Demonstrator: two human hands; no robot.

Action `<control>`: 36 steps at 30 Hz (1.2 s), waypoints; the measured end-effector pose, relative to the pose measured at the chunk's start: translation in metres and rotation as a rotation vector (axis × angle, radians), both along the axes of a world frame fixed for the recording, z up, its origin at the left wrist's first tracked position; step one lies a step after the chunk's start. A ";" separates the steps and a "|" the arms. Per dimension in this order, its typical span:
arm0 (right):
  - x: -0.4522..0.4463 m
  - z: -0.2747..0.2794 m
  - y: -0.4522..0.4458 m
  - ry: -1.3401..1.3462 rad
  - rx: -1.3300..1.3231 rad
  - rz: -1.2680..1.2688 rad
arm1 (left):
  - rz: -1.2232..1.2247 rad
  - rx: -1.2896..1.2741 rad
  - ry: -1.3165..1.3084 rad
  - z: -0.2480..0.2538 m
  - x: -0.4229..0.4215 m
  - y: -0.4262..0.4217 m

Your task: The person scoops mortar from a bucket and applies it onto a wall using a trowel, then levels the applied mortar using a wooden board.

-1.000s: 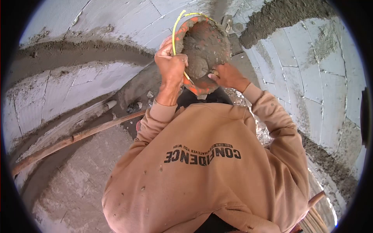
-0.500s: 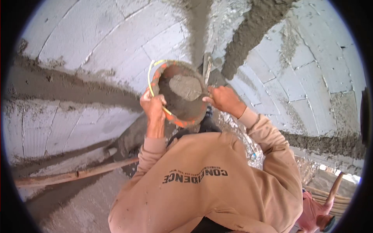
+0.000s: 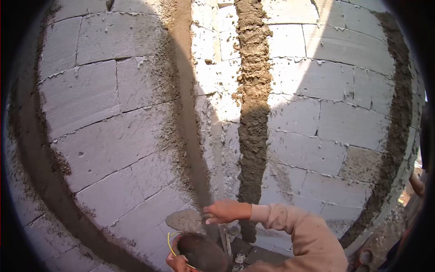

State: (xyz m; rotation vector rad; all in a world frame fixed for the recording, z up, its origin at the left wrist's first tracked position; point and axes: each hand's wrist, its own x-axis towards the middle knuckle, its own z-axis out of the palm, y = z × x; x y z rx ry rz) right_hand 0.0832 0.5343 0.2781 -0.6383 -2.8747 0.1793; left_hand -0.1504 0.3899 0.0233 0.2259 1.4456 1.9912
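My right hand [image 3: 226,211] is closed around the handle of a trowel, and the handle is hidden in my fingers. The trowel's blade carries a grey heap of wet mortar [image 3: 183,221], held above the bucket and close to the wall. Low in the view, my left hand [image 3: 179,262] grips the rim of a mortar-smeared bucket [image 3: 204,254], which tilts so its dark inside shows. A yellow bucket handle [image 3: 170,245] loops up beside that hand. The lower part of the bucket is cut off by the frame.
A pale block wall [image 3: 95,90] meets another block wall [image 3: 335,109] in a corner. A smooth mortar strip [image 3: 185,81] and a rough one [image 3: 253,122] run upward near it. A pipe [image 3: 233,232] stands at the corner's foot. Part of a person [image 3: 417,185] shows at right.
The view has tipped up from my body to the wall. My right hand has lifted the mortar-loaded trowel out of the bucket. My left hand still holds the bucket.
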 end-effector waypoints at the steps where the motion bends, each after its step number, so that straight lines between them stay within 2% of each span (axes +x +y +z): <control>1: -0.004 0.043 -0.003 -0.012 0.070 0.034 | -0.004 -0.010 -0.026 0.001 0.002 0.001; 6: -0.012 0.233 -0.026 0.067 0.396 0.350 | 0.043 0.017 0.014 -0.020 0.004 0.023; 8: -0.013 0.295 -0.040 0.063 0.407 0.496 | 0.068 0.030 0.052 -0.047 0.002 0.032; 10: -0.012 0.341 -0.056 0.043 0.316 0.481 | 0.115 0.025 0.103 -0.075 -0.001 0.052; 13: -0.001 0.389 -0.064 0.078 0.081 0.464 | 0.127 -0.037 0.086 -0.063 0.018 0.056; 16: 0.027 0.432 -0.045 0.095 0.035 0.591 | 0.098 0.037 0.069 -0.126 -0.004 0.078; 18: 0.052 0.467 -0.014 0.094 -0.216 0.599 | 0.230 -0.011 0.056 -0.125 0.009 0.091; 20: 0.056 0.515 0.075 0.179 -0.339 0.631 | 0.309 -0.037 0.039 -0.121 0.021 0.104; 21: 0.062 0.537 0.135 0.283 -0.255 0.658 | 0.317 -0.041 0.032 -0.109 0.029 0.105; 22: 0.088 0.559 0.182 0.476 -0.253 0.472 | 0.321 -0.045 0.027 -0.094 0.038 0.106; 24: 0.143 0.589 0.262 0.963 -0.061 -0.224 | 0.330 -0.070 0.017 -0.067 0.051 0.091; 25: 0.176 0.595 0.283 1.221 -0.025 -0.341 | 0.338 -0.074 0.011 -0.052 0.056 0.090; 28: 0.247 0.559 0.231 1.292 0.152 -0.211 | 0.298 -0.150 -0.008 0.010 0.081 0.075; 29: 0.261 0.545 0.222 1.284 0.200 -0.283 | 0.268 -0.149 0.011 -0.009 0.074 0.072; 31: 0.268 0.489 0.180 1.191 0.249 -0.396 | 0.189 -0.135 0.044 -0.053 0.058 0.073; 32: 0.265 0.454 0.158 1.121 0.201 -0.406 | 0.141 -0.171 0.035 -0.044 0.065 0.065; 34: 0.251 0.369 0.117 1.028 0.042 -0.394 | 0.049 -0.242 0.019 0.013 0.083 0.049; 36: 0.229 0.280 0.087 0.791 -0.204 -0.418 | 0.022 -0.198 0.059 0.008 0.080 0.040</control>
